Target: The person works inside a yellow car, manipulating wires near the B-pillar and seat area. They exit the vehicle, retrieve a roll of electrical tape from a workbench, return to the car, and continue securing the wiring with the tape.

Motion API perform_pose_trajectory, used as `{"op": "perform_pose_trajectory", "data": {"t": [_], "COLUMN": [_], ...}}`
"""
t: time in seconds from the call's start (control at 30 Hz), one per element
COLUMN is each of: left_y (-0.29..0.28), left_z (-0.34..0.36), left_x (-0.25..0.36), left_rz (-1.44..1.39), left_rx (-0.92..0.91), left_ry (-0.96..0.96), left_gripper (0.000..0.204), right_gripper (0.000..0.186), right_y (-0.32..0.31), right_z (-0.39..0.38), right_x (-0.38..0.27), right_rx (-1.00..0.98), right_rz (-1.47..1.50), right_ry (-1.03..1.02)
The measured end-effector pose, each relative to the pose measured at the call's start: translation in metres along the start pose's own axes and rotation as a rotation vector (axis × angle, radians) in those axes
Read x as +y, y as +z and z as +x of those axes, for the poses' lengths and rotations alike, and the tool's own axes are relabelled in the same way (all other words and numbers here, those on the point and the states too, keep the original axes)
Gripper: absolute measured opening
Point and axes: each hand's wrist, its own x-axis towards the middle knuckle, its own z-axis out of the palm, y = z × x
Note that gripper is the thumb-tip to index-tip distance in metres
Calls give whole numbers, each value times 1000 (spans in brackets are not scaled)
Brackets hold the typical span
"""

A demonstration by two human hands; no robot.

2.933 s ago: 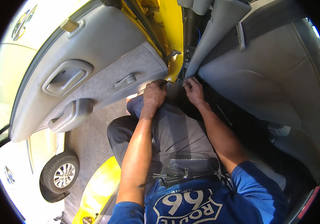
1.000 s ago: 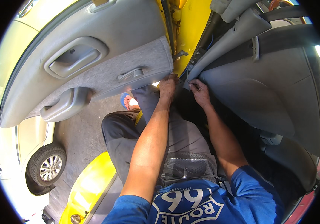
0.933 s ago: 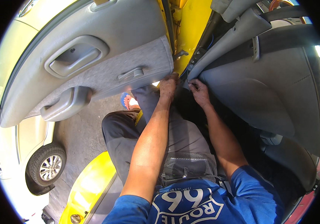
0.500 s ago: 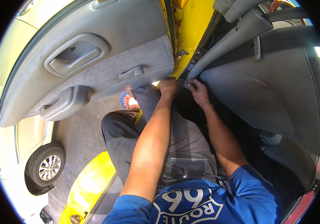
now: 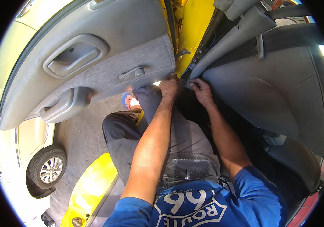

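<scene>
My left hand (image 5: pixel 168 87) has its fingers curled at the foot of the yellow door pillar (image 5: pixel 189 34), beside the lower corner of the open grey door panel (image 5: pixel 94 64); what it holds is hidden. My right hand (image 5: pixel 201 92) pinches at the lower end of a long grey trim piece (image 5: pixel 232 39), near a thin wire or strip too small to identify. Dark metal brackets and a blue wire (image 5: pixel 213 40) show alongside the pillar.
A grey seat (image 5: pixel 268 94) fills the right. A pale car with a wheel (image 5: pixel 50 168) stands lower left, near a yellow body edge (image 5: pixel 90 181). My knees are bent over concrete ground (image 5: pixel 80 132); a sandalled foot (image 5: pixel 131 102) shows below the door.
Since the oldest frame, the view has shifted and my left hand sits higher and further right, with a sandalled foot now showing. In the last second both hands have moved only slightly.
</scene>
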Motion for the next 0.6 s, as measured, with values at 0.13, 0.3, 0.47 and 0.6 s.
{"op": "perform_pose_trajectory", "data": {"t": [0.13, 0.3, 0.47, 0.6], "left_y": [1, 6, 9, 2], "left_z": [20, 42, 34, 9], "left_x": [-30, -67, -57, -15], "left_rz": [104, 330, 192, 268], "left_rx": [6, -33, 1, 29], "left_ry": [117, 300, 139, 196], "left_gripper": [35, 36, 35, 32], "right_gripper": [12, 10, 10, 9], "right_y": [-2, -1, 0, 1], "right_z": [1, 3, 3, 3], "right_x": [3, 7, 9, 6], "right_rx": [-12, -18, -11, -10], "right_rz": [10, 118, 107, 129], "right_ry": [-7, 37, 36, 44]}}
